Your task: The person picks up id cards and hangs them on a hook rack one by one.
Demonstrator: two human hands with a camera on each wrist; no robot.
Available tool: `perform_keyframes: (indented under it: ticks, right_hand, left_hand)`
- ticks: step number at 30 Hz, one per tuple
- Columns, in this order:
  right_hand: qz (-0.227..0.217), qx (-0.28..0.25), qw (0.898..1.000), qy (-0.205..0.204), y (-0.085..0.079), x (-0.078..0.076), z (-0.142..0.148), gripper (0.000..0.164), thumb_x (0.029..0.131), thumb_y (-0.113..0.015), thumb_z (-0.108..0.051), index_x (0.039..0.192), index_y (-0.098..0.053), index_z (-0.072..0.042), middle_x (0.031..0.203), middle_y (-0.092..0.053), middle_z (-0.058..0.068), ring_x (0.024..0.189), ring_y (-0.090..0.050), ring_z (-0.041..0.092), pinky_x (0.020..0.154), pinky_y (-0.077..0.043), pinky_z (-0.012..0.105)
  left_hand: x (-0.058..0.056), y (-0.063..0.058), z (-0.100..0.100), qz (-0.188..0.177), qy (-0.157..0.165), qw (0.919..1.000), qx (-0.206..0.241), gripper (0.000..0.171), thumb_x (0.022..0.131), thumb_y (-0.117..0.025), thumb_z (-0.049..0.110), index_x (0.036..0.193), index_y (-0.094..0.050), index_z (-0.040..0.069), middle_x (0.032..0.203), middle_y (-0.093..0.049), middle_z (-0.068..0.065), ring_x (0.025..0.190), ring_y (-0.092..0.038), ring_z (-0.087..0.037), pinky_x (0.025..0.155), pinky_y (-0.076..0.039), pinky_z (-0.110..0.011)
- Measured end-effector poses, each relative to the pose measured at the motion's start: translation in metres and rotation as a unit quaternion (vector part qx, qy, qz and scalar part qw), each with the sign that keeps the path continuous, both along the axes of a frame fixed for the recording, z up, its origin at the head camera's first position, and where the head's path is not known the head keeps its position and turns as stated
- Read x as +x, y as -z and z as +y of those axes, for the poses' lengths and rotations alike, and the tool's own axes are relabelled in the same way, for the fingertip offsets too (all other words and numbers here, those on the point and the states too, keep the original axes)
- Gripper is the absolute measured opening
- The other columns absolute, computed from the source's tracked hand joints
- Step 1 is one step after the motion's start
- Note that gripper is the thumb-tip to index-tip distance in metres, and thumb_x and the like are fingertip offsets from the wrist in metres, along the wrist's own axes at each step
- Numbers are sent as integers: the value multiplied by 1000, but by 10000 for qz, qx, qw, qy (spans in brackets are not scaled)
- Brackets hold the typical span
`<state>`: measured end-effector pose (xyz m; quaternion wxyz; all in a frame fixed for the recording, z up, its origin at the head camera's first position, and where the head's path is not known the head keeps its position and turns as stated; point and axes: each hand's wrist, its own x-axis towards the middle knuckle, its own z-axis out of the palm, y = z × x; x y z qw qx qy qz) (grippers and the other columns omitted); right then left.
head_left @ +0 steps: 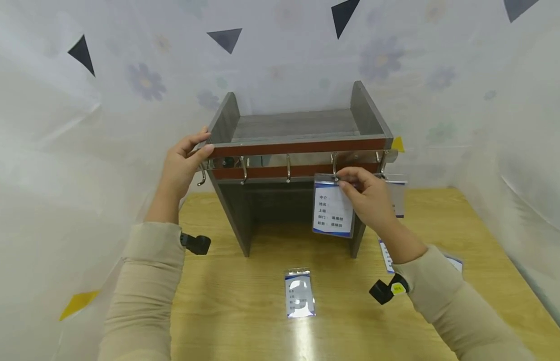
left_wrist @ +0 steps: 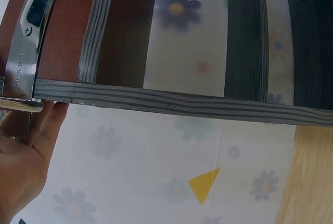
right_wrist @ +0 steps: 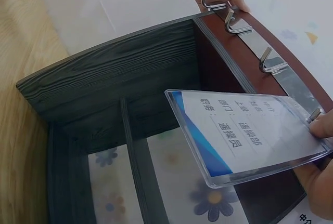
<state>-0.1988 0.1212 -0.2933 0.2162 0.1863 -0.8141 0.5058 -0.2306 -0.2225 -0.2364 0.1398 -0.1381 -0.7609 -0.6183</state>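
My right hand (head_left: 372, 198) pinches the top edge of a clear-sleeved name badge (head_left: 331, 210) at the tip of a metal hook (head_left: 334, 161). The right wrist view shows the badge (right_wrist: 239, 130) tilted, its printed face toward the camera, with the hook tip right at its top edge beside the thumb. My left hand (head_left: 179, 163) grips the left end of the grey wooden shelf (head_left: 298, 125), thumb in front by the hook rail (head_left: 268, 160). Its fingers (left_wrist: 49, 125) reach behind the board. Another badge (head_left: 399, 200) hangs at the rail's right end, partly behind my right hand.
One badge (head_left: 300, 293) lies on the wooden table (head_left: 235, 311) in front of the shelf. Two more, a badge (head_left: 386, 256) and another badge (head_left: 455, 262), lie partly hidden by my right forearm. Bare hooks (head_left: 288, 168) line the rail's left and middle. A patterned sheet (head_left: 280, 60) hangs behind.
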Motion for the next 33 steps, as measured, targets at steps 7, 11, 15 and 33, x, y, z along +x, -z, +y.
perform_keyframes:
  ticks: [7, 11, 15, 33]
  right_hand:
    - [-59, -515, 9986, -99, 6, 0, 0, 13, 82, -57, -1, 94, -58, 3, 84, -57, 6, 71, -49, 5, 58, -40, 15]
    - [9, -1094, 9939, -168, 8, 0, -2, 13, 81, -58, 1, 93, -57, 5, 82, -55, -2, 70, -50, 6, 58, -40, 15]
    - [76, -1291, 9916, -54, 9, 0, -4, 15, 80, -58, 3, 95, -56, 6, 80, -55, -2, 68, -49, 6, 57, -39, 15]
    - [-103, -1584, 9873, 48, 9, 10, -1, 24, 84, -54, -1, 108, -52, 2, 84, -51, -6, 76, -50, 8, 60, -40, 16]
  left_hand:
    - [1, 3, 3, -39, 8, 10000, 48, 42, 83, -59, 20, 120, -50, 3, 136, -33, 1, 120, -33, -22, 98, -25, -36]
    - [0, 2, 3, 6, -3, 10000, 4, 41, 83, -59, 20, 120, -50, 4, 136, -32, 1, 123, -30, -19, 99, -24, -35]
    - [-1, 2, 2, 10, 3, 10000, 16, 41, 83, -59, 20, 120, -50, 5, 136, -32, 1, 123, -30, -20, 99, -23, -35]
    - [-2, 0, 0, 64, -10, 9999, 127, 40, 82, -60, 19, 119, -51, 5, 136, -32, -1, 123, -29, -20, 99, -23, -33]
